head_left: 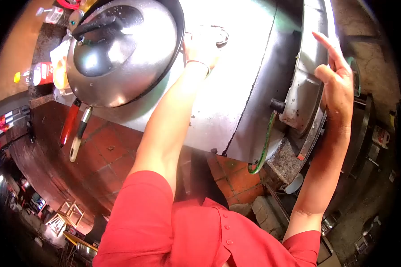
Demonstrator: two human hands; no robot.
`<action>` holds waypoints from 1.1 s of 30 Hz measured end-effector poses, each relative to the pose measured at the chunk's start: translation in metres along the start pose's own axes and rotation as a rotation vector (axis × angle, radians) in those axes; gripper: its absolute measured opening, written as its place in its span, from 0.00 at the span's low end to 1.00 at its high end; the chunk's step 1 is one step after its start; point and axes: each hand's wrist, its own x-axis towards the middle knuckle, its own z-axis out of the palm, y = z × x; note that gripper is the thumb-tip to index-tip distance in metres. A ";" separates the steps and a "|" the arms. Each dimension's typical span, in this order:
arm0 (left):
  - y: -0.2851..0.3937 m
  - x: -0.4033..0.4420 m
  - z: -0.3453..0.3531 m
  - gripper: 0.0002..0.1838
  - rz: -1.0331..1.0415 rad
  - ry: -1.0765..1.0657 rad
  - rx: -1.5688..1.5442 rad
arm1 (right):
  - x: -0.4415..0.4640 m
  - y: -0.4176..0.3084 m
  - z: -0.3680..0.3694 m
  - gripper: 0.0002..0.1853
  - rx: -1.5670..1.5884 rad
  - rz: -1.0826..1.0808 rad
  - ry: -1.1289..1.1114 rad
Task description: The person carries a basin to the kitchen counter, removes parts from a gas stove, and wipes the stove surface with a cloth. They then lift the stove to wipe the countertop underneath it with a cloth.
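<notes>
My left hand (201,46), with a thin bracelet at the wrist, is stretched over the white countertop (214,107). Glare washes out its fingers, which seem closed at a small dark-edged thing (222,36) whose kind I cannot make out. To the left of this hand, a wok (179,26) is covered by a large domed metal lid (120,84) with a black handle. My right hand (337,86) is raised at the far right by a long metal trough-like fixture (300,89). Its fingers are extended and apart, with nothing in them.
Red (70,122) and black-and-wood (81,133) handles stick out past the counter's front edge below the lid. A yellow-capped bottle (42,73) lies at the left. A green hose (266,142) hangs from the fixture's near end. Red floor tiles (107,147) show below.
</notes>
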 end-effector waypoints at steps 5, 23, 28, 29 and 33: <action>-0.025 -0.044 -0.030 0.19 0.009 -0.185 -0.165 | 0.000 0.006 -0.001 0.36 0.064 0.006 -0.039; -0.006 -0.300 -0.149 0.20 0.142 -0.389 -0.274 | 0.023 0.032 0.155 0.28 -0.961 -0.200 0.091; -0.082 -0.337 -0.185 0.22 -0.157 -0.298 -0.283 | 0.027 0.047 0.207 0.24 -0.902 -0.178 0.064; -0.096 -0.343 -0.193 0.22 -0.225 -0.283 -0.283 | 0.028 0.052 0.214 0.23 -0.897 -0.199 0.091; -0.118 -0.356 -0.205 0.23 -0.422 -0.267 -0.373 | 0.037 0.077 0.235 0.21 -0.894 -0.250 0.183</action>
